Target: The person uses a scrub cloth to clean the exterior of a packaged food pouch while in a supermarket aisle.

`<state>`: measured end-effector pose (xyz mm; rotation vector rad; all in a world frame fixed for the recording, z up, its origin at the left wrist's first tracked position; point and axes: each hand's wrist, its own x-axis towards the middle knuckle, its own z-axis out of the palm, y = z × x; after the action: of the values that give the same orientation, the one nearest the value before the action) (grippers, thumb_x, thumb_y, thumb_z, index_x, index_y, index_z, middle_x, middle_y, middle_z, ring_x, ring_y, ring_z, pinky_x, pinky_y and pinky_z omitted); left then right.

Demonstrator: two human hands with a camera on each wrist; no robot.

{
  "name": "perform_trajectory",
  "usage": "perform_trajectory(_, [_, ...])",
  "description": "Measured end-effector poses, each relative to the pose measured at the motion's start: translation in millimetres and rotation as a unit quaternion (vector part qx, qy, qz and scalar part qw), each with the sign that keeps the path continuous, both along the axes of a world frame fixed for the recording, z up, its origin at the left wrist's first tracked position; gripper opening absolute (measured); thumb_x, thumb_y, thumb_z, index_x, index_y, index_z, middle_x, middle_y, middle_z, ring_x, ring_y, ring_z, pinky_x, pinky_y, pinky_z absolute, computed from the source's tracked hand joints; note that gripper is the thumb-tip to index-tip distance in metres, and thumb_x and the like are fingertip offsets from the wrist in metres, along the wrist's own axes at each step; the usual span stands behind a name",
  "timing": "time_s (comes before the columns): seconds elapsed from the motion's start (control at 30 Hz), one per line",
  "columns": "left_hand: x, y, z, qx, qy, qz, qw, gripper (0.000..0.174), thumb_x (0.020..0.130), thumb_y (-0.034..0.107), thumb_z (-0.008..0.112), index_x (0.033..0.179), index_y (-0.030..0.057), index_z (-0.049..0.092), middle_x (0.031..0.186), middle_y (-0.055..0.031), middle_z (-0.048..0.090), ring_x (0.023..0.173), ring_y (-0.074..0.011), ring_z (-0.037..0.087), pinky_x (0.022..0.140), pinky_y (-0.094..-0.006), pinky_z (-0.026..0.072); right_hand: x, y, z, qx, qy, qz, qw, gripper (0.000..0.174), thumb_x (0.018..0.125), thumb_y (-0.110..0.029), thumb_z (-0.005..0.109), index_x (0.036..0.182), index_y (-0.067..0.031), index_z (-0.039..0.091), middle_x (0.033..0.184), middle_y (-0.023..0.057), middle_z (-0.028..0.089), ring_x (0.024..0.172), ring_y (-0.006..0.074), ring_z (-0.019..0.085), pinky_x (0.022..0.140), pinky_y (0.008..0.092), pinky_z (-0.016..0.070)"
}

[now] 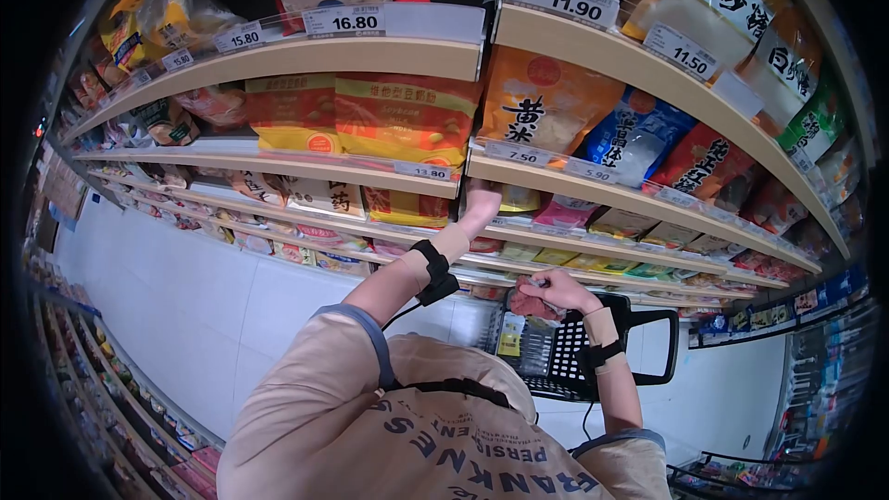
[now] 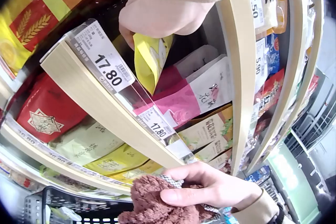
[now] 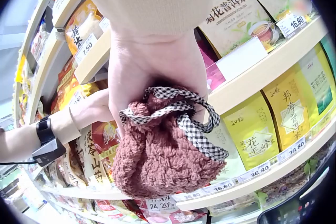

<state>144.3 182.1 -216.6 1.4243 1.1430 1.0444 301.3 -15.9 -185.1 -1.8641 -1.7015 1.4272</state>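
My left hand [image 1: 482, 206] reaches into a lower shelf, below the 7.50 price tag. In the left wrist view its fingers grip the top of a yellow packet [image 2: 149, 61], which stands tilted behind the 17.80 tags; the fingertips are hidden. Beside that packet are pink-and-white pouches [image 2: 202, 95]. My right hand [image 1: 563, 292] holds a brownish-red fluffy drawstring pouch [image 3: 163, 161] by its gathered top, where black-and-white checked ribbon loops out. The pouch hangs in front of the shelves, near the rim of a black shopping basket [image 1: 574, 343].
Shelf edges [image 1: 611, 190] with price tags run across in front of me. Bagged goods, such as an orange bag [image 1: 546, 97] and red-yellow bags [image 1: 403, 120], fill the upper rows. Pale floor tiles [image 1: 185, 268] lie to the left. Another shelf row [image 1: 102, 380] stands at far left.
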Motion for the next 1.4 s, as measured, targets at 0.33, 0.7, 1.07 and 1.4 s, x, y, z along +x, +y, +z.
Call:
perform_trajectory(0.33, [-33,-39,19,-0.108,-0.113,-0.001,0.988,0.031,0.091,0.014,0.062,0.112,-0.0083,0.059,0.104,-0.0192,0.07,0.092,-0.0222,0.067,0.081,-0.0345,0.05,8,13,4,0.036,0.012,-0.026,0.999,0.037,0.092,-0.038,0.069,0.099,-0.0013,0.071,0.081,0.0042,0.069,0.074,0.011,0.056,0.073,0.0294,0.0473])
perform_trajectory(0.7, [-109,-116,23,-0.208,-0.136,-0.215,0.944,0.036,0.104,0.026,0.053,0.124,-0.0035,0.055,0.113,-0.0059,0.068,0.1,-0.0087,0.063,0.086,-0.0261,0.0503,-1,24,0,0.131,0.212,-0.232,0.94,0.046,0.098,-0.041,0.062,0.106,0.0027,0.071,0.094,0.0019,0.07,0.084,0.0075,0.059,0.08,0.0243,0.0468])
perform_trajectory(1.07, [-152,-141,72,-0.058,-0.004,-0.297,0.953,0.038,0.101,0.023,0.059,0.129,-0.0018,0.057,0.109,-0.0067,0.07,0.094,-0.0069,0.063,0.084,-0.0251,0.0504,-31,12,68,0.099,0.277,-0.149,0.944,0.021,0.092,-0.02,0.071,0.1,-0.0002,0.072,0.075,0.0067,0.07,0.054,0.007,0.059,0.046,0.0218,0.0417])
perform_trajectory(1.4, [-151,-137,173,0.069,-0.14,-0.187,0.97,0.028,0.105,0.018,0.048,0.116,-0.0046,0.06,0.1,-0.0046,0.069,0.087,-0.0059,0.061,0.078,-0.0227,0.0497,-58,21,190,0.346,0.273,-0.1,0.892,0.01,0.084,-0.004,0.074,0.083,0.0042,0.067,0.088,0.0052,0.066,0.082,0.0107,0.058,0.076,0.0253,0.0449])
